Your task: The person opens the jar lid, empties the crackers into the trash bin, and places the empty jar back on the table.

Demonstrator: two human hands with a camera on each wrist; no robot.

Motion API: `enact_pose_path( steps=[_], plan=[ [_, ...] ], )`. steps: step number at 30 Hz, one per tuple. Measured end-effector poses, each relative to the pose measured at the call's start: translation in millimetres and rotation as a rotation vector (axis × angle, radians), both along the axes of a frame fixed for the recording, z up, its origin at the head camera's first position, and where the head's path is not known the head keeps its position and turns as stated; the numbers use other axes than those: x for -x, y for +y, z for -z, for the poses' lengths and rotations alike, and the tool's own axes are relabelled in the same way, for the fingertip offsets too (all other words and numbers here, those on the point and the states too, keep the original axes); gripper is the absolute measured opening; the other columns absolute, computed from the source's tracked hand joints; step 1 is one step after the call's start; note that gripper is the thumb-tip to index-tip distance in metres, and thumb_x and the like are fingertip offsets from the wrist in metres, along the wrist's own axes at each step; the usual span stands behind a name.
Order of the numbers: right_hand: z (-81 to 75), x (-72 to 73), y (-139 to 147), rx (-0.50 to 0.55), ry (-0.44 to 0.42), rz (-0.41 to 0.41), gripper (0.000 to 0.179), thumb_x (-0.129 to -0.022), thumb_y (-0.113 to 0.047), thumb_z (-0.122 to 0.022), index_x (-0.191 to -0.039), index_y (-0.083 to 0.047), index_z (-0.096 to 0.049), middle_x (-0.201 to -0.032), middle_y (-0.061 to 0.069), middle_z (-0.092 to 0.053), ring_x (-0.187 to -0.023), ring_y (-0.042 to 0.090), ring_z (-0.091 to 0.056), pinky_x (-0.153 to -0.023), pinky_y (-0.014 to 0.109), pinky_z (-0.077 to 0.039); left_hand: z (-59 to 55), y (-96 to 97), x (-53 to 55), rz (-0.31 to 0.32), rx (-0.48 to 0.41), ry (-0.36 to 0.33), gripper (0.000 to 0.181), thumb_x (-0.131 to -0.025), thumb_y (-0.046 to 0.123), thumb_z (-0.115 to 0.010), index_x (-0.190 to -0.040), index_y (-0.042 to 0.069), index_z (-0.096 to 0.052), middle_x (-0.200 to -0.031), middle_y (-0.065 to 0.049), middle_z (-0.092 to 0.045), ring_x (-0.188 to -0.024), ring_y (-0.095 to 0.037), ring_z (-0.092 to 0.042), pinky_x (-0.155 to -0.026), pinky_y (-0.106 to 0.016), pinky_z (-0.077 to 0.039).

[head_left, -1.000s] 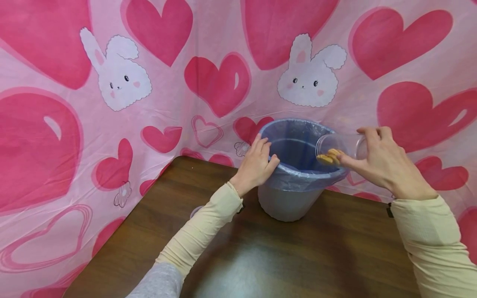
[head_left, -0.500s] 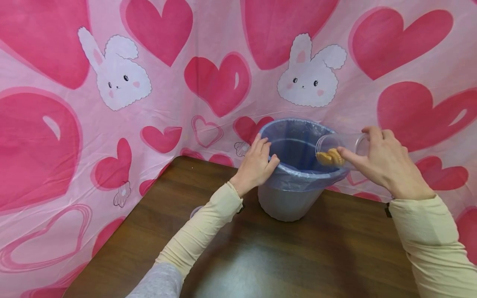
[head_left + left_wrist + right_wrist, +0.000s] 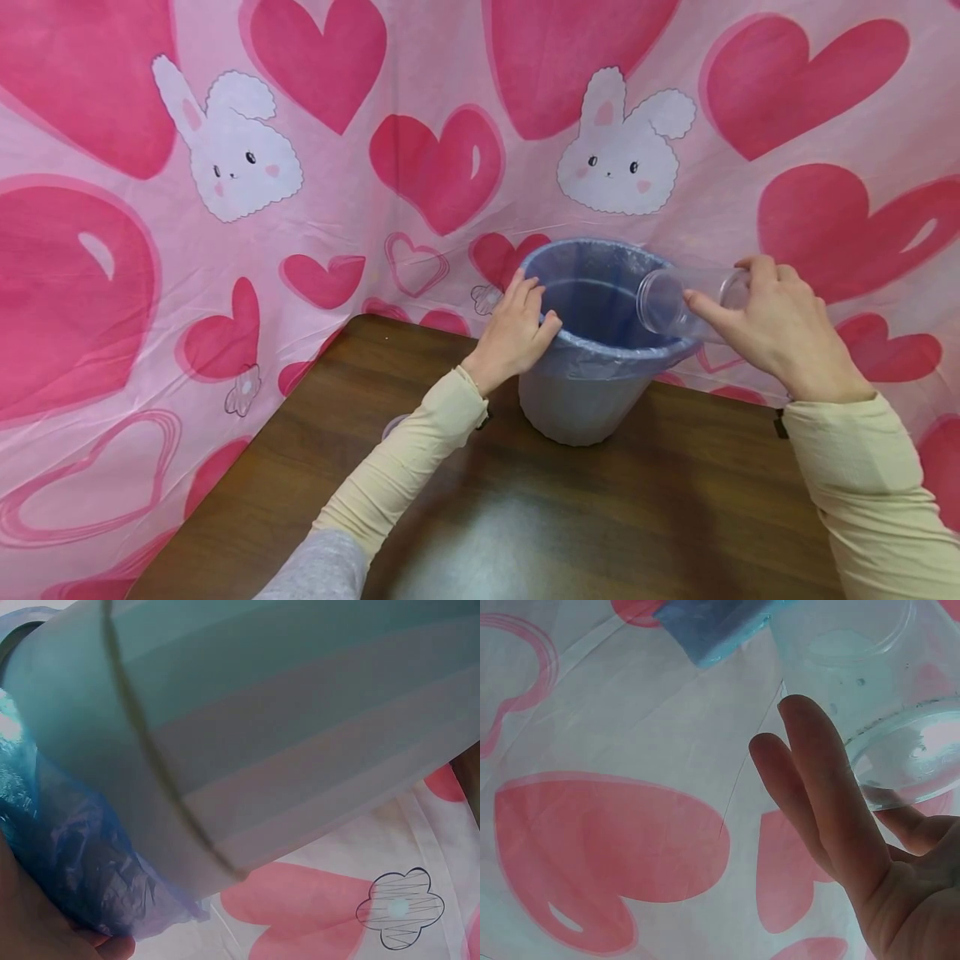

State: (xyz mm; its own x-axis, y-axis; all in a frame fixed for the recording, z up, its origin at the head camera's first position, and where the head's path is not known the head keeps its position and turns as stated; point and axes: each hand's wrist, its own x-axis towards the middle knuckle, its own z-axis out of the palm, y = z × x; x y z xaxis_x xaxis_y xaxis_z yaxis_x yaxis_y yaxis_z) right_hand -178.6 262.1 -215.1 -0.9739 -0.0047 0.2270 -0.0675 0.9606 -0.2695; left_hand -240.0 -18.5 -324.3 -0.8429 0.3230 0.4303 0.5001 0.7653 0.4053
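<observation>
A light-colored trash can (image 3: 577, 408) stands on the table, lined with a translucent blue bag (image 3: 600, 358) folded over its rim. My left hand (image 3: 513, 333) grips the rim on its left side; the left wrist view shows fingertips against the gathered bag (image 3: 97, 862). In my right hand (image 3: 780, 325) is a clear plastic cup (image 3: 675, 300), lying on its side with its mouth over the can's right rim. No cookies show inside it now, only small dark specks on its wall in the right wrist view. The bottom of the can is hidden.
Behind my left sleeve, the edge of a clear round thing (image 3: 393, 426) peeks out on the brown wooden table (image 3: 585, 517). A pink cloth (image 3: 435, 67) with hearts and rabbits hangs close behind the table and along its left side.
The yellow cookies slid toward the cup's mouth and have left it, out of sight. The right thumb and cup shifted very slightly; the left hand keeps its place on the rim.
</observation>
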Motion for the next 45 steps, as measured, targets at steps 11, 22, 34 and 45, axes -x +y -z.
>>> enact_pose_path(
  steps=[11,22,34,45],
  plan=[
    [1.0,-1.4,1,0.009,0.005,-0.005,0.092,-0.085,-0.062,-0.057,-0.138,0.007,-0.03,-0.121,0.034,-0.04,-0.102,0.05,-0.042,-0.074,0.066,-0.044,-0.8,-0.3,-0.7,0.01,-0.001,-0.013,0.058,-0.095,0.038,-0.034,-0.136,-0.002,-0.047,-0.149,-0.016,-0.04,-0.149,-0.029,-0.015,-0.121,-0.041,-0.018],
    [1.5,-3.1,2,0.011,0.013,-0.001,0.091,-0.084,-0.061,-0.059,-0.137,0.007,-0.03,-0.118,0.032,-0.041,-0.099,0.048,-0.043,-0.071,0.064,-0.046,-1.7,0.1,0.6,0.014,-0.009,-0.018,0.057,-0.095,0.036,-0.036,-0.136,-0.002,-0.047,-0.149,-0.017,-0.039,-0.15,-0.03,-0.014,-0.122,-0.041,-0.017],
    [3.2,-5.4,4,0.017,0.016,-0.005,0.093,-0.083,-0.062,-0.06,-0.137,0.007,-0.03,-0.115,0.03,-0.041,-0.093,0.044,-0.045,-0.063,0.057,-0.049,-2.1,-0.3,1.5,0.008,-0.008,-0.045,0.059,-0.095,0.039,-0.034,-0.138,0.0,-0.044,-0.151,-0.015,-0.036,-0.15,-0.028,-0.012,-0.122,-0.041,-0.016],
    [7.4,-11.8,3,0.02,0.028,-0.035,0.095,-0.081,-0.061,-0.063,-0.139,0.006,-0.03,-0.12,0.032,-0.041,-0.097,0.047,-0.045,-0.073,0.065,-0.047,-0.4,-0.8,0.6,0.007,-0.002,-0.03,0.06,-0.095,0.039,-0.032,-0.138,-0.001,-0.045,-0.151,-0.016,-0.037,-0.15,-0.029,-0.013,-0.122,-0.042,-0.016]
  ],
)
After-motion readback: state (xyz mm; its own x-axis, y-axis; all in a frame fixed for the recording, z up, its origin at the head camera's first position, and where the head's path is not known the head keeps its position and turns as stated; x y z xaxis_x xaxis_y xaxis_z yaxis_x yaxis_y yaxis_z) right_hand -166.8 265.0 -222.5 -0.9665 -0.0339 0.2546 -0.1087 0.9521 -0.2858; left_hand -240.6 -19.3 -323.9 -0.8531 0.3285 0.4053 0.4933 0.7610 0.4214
